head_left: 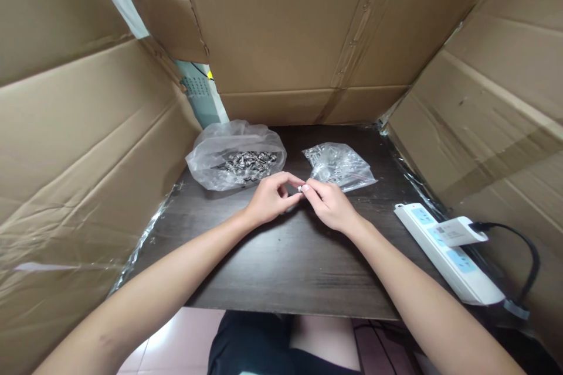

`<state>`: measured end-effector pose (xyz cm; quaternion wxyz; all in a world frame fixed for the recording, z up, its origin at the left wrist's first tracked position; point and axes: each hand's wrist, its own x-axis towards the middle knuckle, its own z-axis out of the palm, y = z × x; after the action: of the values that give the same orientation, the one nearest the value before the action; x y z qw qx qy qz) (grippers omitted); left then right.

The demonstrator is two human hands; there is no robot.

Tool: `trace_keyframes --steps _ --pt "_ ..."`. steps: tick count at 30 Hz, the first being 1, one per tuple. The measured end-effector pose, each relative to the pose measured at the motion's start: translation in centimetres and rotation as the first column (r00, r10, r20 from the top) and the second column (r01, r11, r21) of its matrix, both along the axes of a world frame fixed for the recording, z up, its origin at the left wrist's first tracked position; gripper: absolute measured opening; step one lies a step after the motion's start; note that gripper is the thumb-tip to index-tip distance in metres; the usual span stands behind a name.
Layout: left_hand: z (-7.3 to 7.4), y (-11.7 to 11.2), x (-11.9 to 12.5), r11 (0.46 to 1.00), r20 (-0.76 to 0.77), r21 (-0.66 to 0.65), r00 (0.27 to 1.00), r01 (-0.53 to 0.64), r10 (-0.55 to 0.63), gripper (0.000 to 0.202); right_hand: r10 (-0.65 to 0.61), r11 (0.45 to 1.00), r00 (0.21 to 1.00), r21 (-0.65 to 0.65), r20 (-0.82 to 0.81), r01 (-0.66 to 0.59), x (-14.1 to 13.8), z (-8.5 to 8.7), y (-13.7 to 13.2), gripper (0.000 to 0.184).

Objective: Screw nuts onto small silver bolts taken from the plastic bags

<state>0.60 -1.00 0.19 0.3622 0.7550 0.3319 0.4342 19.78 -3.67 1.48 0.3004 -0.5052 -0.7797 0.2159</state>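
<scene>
My left hand [273, 196] and my right hand [329, 204] meet above the middle of the dark table. Between their fingertips is a small shiny metal piece [301, 188], mostly covered by the fingers, so its exact kind does not show. Thumb and forefinger of each hand are closed on it. Just behind the left hand, an open clear plastic bag [204, 155] holds a heap of small metal parts [250, 165]. Behind the right hand lies a flatter zip-lock bag [347, 167] with small shiny pieces inside.
Cardboard walls [285, 23] enclose the dark wooden table [281, 269] at the back and both sides. On the right, a white power strip [453, 258] carries a plugged-in white adapter [460, 231] with a black cable [534, 258]. The table's front edge lies close to my lap.
</scene>
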Motion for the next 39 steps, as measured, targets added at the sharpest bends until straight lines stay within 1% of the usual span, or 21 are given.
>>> trace_keyframes --steps 5,7,11,16,21,27,33,37,39 --pt "0.04 -0.01 -0.02 1.000 0.000 0.002 1.000 0.000 0.000 0.016 0.007 1.000 0.999 0.000 -0.040 -0.007 0.10 0.50 -0.16 0.017" --pt "0.03 -0.02 -0.02 1.000 -0.007 0.003 1.000 0.000 0.000 0.016 0.009 1.000 1.000 0.017 -0.026 -0.008 0.07 0.42 -0.16 0.020" --pt "0.09 -0.06 -0.04 1.000 -0.022 0.004 1.000 0.001 -0.001 0.016 0.002 0.999 1.000 0.032 0.005 -0.002 -0.03 0.10 -0.06 0.033" --pt "0.12 -0.10 -0.04 1.000 -0.015 -0.006 1.000 -0.003 0.002 0.016 -0.007 1.000 1.000 0.023 0.007 0.007 -0.01 -0.01 -0.01 0.038" --pt "0.03 -0.05 0.03 1.000 -0.008 0.000 1.000 0.004 -0.004 0.017 -0.001 0.999 1.000 0.036 0.009 0.000 0.00 0.13 -0.09 0.036" --pt "0.07 -0.12 0.01 1.000 -0.022 -0.021 1.000 -0.007 0.006 0.019 0.018 1.000 0.999 0.018 -0.027 -0.018 0.12 0.36 -0.17 0.023" --pt "0.02 -0.12 -0.05 1.000 -0.038 -0.014 0.999 0.010 -0.010 0.019 0.017 1.000 0.999 0.008 -0.046 -0.017 0.14 0.40 -0.14 0.015" --pt "0.05 -0.14 -0.04 1.000 -0.032 -0.016 0.999 0.007 -0.008 0.017 0.012 1.000 0.999 -0.001 -0.042 -0.012 0.12 0.37 -0.09 0.015" --pt "0.06 -0.15 -0.04 1.000 -0.031 -0.004 0.999 0.006 -0.006 0.016 0.016 1.000 0.999 -0.003 -0.036 -0.016 0.12 0.26 -0.04 0.021"
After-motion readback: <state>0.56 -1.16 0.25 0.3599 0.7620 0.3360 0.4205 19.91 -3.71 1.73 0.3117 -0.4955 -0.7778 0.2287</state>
